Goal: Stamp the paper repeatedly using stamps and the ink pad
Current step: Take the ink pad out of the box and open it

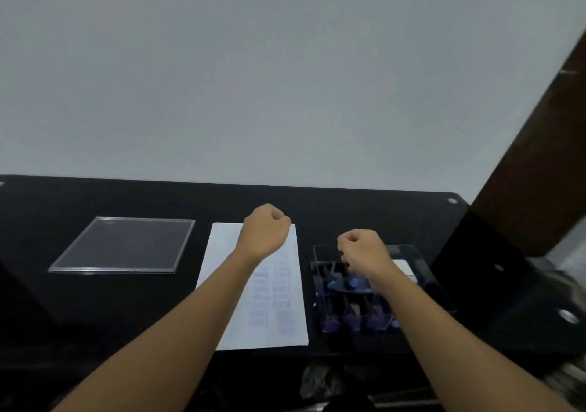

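Stamping stage: prob. between impressions; paper (218, 247) already carries blue rows on its R half.
L hand (266, 224): fist over paper's far edge, nothing seen in it.
R hand (361, 248): fingers curled, above stamp tray (412, 253) just R of paper; can't tell if it holds a stamp.
Stamps (352, 323): racked in tray.
Ink pad: not made out.
Next: needs a stamp lifted, inked, pressed on paper's blank L half.

Single head view here: looking forward and only slightly down, close over the black table (95, 300) in the lower half of the frame, pale wall (285, 63) filling the upper half.
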Motion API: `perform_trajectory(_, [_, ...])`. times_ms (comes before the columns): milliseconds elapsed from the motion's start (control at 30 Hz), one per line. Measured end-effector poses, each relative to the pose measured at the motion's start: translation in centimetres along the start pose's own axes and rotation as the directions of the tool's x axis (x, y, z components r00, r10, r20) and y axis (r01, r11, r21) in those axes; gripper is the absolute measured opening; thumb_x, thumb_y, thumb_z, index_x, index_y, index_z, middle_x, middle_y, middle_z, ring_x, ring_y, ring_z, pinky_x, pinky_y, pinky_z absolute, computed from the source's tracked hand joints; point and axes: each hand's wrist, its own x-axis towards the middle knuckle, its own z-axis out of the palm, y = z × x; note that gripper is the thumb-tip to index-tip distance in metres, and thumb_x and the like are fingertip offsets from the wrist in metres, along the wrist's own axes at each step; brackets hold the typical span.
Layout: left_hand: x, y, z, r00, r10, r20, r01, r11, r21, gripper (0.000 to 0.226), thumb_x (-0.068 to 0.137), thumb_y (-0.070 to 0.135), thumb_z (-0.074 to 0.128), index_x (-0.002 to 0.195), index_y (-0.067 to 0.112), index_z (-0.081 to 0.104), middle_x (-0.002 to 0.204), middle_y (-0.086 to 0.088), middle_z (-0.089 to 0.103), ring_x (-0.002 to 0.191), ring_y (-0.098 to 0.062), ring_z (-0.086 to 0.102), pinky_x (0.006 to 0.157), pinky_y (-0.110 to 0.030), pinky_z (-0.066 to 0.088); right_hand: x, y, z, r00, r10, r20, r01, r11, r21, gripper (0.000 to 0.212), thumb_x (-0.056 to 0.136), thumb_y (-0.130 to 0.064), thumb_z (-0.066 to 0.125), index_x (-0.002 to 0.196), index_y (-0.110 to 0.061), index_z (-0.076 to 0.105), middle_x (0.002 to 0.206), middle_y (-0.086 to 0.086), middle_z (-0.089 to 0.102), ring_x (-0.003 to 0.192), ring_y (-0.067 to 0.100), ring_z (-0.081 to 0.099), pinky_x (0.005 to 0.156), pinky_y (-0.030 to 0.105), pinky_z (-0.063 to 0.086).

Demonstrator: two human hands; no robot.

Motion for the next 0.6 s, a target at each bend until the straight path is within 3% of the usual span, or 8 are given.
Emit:
perform_trajectory(133, [-1.0, 2.8, 4.1, 0.996, 0.027, 0.084, -0.026, 1.0, -0.011, 0.011, 0.091, 0.02, 0.05, 0.085, 0.014, 0.058, 0.088, 0.004, 0.065, 0.079, -0.014, 0.059, 0.079, -0.037, 0.053, 0.1, 2.0, -4.6, 0.995, 0.036, -0.09, -0.04, 0.998, -0.047, 0.023, 0.088, -0.017, 0.055, 0.074, -0.006, 0.071, 0.067, -0.004, 0.067, 0.072, 0.02, 0.062, 0.071, 0.043, 0.056])
perform_trajectory(200, [-1.3, 3.6, 6.0, 0.991, 0.037, 0.128, -0.036, 0.999, -0.012, 0.014, 0.091, 0.023, 0.052, 0.094, 0.015, 0.062, 0.092, 0.007, 0.067, 0.086, -0.013, 0.062, 0.083, -0.039, 0.055, 0.2, 2.9, -6.2, 0.988, 0.061, -0.142, -0.071, 0.995, -0.07, 0.023, 0.086, -0.017, 0.055, 0.077, -0.005, 0.072, 0.062, -0.003, 0.067, 0.068, 0.02, 0.062, 0.074, 0.043, 0.057])
perform_trajectory(333, [-2.2, 5.1, 9.2, 0.974, 0.107, 0.202, -0.116, 0.993, 0.036, 0.016, 0.091, 0.023, 0.052, 0.101, 0.018, 0.063, 0.093, 0.006, 0.066, 0.087, -0.015, 0.063, 0.081, -0.038, 0.055, 0.9, 4.5, -8.8, 0.975, 0.108, -0.195, -0.133, 0.984, -0.119, 0.028, 0.086, -0.018, 0.054, 0.076, 0.007, 0.065, 0.059, 0.006, 0.055, 0.059, 0.021, 0.051, 0.06, 0.032, 0.042])
perform_trajectory(433, [-2.5, 5.7, 11.3, 0.953, 0.162, 0.255, -0.194, 0.975, 0.107, 0.02, 0.092, 0.023, 0.05, 0.105, 0.018, 0.064, 0.101, 0.004, 0.065, 0.09, -0.017, 0.062, 0.082, -0.04, 0.055, 1.6, 5.0, -9.7, 0.976, 0.12, -0.184, -0.153, 0.971, -0.181, 0.027, 0.089, -0.018, 0.053, 0.065, -0.008, 0.045, 0.062, 0.006, 0.043, 0.058, 0.021, 0.04, 0.057, 0.032, 0.032])
perform_trajectory(500, [-2.4, 5.9, 12.6, 0.936, 0.194, 0.295, -0.247, 0.957, 0.154, 0.024, 0.092, 0.024, 0.049, 0.109, 0.018, 0.065, 0.109, 0.002, 0.063, 0.099, -0.019, 0.059, 0.088, -0.041, 0.053, 2.0, 5.3, -9.8, 0.975, 0.135, -0.175, -0.171, 0.963, -0.209, 0.024, 0.09, -0.02, 0.053, 0.069, -0.013, 0.045, 0.064, 0.005, 0.045, 0.058, 0.02, 0.041, 0.055, 0.032, 0.031])
perform_trajectory(600, [-2.2, 5.7, 14.4, 0.905, 0.267, 0.332, -0.352, 0.907, 0.231, 0.025, 0.088, 0.025, 0.047, 0.097, 0.017, 0.068, 0.102, 0.001, 0.065, 0.095, -0.024, 0.059, 0.087, -0.047, 0.052, 2.6, 5.7, -9.8, 0.974, 0.166, -0.152, -0.198, 0.955, -0.222, 0.022, 0.092, -0.021, 0.053, 0.073, -0.01, 0.052, 0.068, 0.005, 0.053, 0.06, 0.02, 0.047, 0.054, 0.029, 0.035])
